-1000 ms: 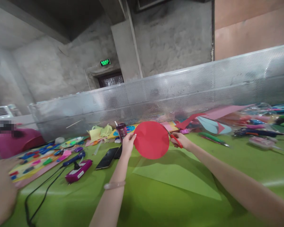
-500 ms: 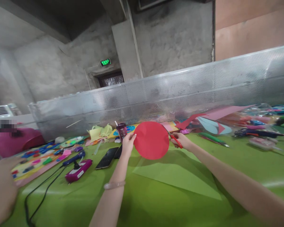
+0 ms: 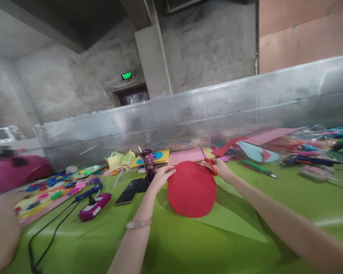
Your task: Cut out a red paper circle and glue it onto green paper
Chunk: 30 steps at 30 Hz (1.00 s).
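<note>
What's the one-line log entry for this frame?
left hand: holds red paper circle by edge | right hand: grips red scissors | circle overlaps green sheet

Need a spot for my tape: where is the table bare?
Bare: the near strip between the black cable and the left forearm, and the cloth beyond the right forearm. Crowded: the left end's craft pieces and the back edge.

The red paper circle (image 3: 192, 189) hides the upper part of the green sheet (image 3: 234, 222) on the desk (image 3: 188, 247). The scissors (image 3: 209, 163) have their handles mostly buried in the right hand (image 3: 221, 169), and how far the blades are parted is too small to tell. At the frame's lower left, another person's hand (image 3: 1, 232) is blurred and cut by the edge. The clutter (image 3: 317, 148) at far right is smeared.
</note>
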Motion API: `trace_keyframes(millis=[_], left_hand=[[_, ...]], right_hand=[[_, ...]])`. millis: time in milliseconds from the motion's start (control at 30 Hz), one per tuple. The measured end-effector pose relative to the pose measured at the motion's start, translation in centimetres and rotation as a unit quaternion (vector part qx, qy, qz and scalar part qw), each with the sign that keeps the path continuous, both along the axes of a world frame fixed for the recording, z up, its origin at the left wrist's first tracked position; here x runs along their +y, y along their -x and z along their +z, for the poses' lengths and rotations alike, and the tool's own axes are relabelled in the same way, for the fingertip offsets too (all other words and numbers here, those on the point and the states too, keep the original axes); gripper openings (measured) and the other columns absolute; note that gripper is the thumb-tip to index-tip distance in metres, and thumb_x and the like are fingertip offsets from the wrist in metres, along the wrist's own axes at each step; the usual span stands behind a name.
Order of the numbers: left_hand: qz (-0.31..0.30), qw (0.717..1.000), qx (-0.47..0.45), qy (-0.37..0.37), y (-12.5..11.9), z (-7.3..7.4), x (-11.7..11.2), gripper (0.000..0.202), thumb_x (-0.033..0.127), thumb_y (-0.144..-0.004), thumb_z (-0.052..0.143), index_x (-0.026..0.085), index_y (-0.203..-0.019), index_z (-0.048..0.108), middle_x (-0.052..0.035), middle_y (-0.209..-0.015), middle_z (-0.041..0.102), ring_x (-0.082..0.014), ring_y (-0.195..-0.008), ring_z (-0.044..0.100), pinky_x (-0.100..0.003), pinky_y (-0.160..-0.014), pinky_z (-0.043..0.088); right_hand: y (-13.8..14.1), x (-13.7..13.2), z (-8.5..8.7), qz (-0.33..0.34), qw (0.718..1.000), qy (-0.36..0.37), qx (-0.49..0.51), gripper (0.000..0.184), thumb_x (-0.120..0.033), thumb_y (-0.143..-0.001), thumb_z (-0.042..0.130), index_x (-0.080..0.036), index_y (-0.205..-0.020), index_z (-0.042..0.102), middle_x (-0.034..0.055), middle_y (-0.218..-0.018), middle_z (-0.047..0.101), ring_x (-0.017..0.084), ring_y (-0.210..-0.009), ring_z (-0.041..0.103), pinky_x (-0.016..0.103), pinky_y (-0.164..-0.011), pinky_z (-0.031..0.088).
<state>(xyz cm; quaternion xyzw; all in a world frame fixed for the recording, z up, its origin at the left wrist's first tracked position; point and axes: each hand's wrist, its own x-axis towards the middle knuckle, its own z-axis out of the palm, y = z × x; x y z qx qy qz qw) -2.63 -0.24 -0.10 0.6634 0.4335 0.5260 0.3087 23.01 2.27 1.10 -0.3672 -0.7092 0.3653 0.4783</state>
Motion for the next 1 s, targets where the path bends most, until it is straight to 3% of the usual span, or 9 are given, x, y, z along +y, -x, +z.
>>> trace_keyframes(millis=[167,500,700,833,1000], left_hand=[[-0.024,0.999,0.03,0.015,-0.6,0.0,-0.3,0.027,0.029,-0.069,0.059,0.016,-0.093,0.063,-0.0058,-0.093,0.066,-0.0194,-0.085,0.059,-0.032,-0.078,0.044],[-0.022,0.999,0.046,0.014,-1.1,0.3,-0.5,0.027,0.03,-0.069,0.06,0.018,-0.093,0.063,-0.005,-0.097,0.065,-0.0201,-0.088,0.058,-0.033,-0.082,0.042],[-0.019,0.999,0.014,0.037,-0.8,0.1,-0.5,0.038,0.035,-0.071,0.058,0.016,-0.103,0.056,-0.0084,-0.096,0.065,-0.0203,-0.087,0.06,-0.034,-0.078,0.044],[-0.031,0.997,0.01,0.064,-0.6,-0.3,-0.3,0.036,0.034,-0.062,0.066,0.013,-0.091,0.06,-0.0106,-0.085,0.068,-0.0223,-0.074,0.063,-0.035,-0.068,0.048],[0.019,1.0,-0.008,0.018,-0.1,-0.4,0.3,0.034,0.037,-0.065,0.062,0.013,-0.088,0.06,-0.0099,-0.088,0.067,-0.0224,-0.08,0.061,-0.033,-0.071,0.046]], right_hand=[[0.4,-0.3,-0.1,0.029,0.999,0.008,-0.017,0.04,-0.051,-0.064,0.056,-0.012,-0.072,0.062,0.004,-0.066,0.062,0.015,-0.058,0.054,0.023,-0.051,0.041],[0.5,0.3,-0.8,0.052,0.997,0.039,-0.038,0.03,-0.04,-0.055,0.068,-0.014,-0.067,0.056,0.0,-0.061,0.06,0.01,-0.052,0.053,0.021,-0.048,0.041],[0.7,1.1,-1.0,-0.012,1.0,0.009,-0.018,0.027,-0.038,-0.057,0.064,-0.016,-0.068,0.053,0.0004,-0.061,0.059,0.012,-0.055,0.054,0.023,-0.049,0.042],[0.4,1.4,-0.7,-0.067,0.998,-0.019,0.003,0.024,-0.037,-0.059,0.061,-0.017,-0.067,0.051,0.0001,-0.06,0.057,0.013,-0.056,0.053,0.023,-0.05,0.041],[0.0,0.9,0.0,-0.084,0.996,-0.027,0.005,0.021,-0.036,-0.064,0.056,-0.015,-0.068,0.055,0.0028,-0.066,0.06,0.013,-0.057,0.053,0.022,-0.051,0.041]])
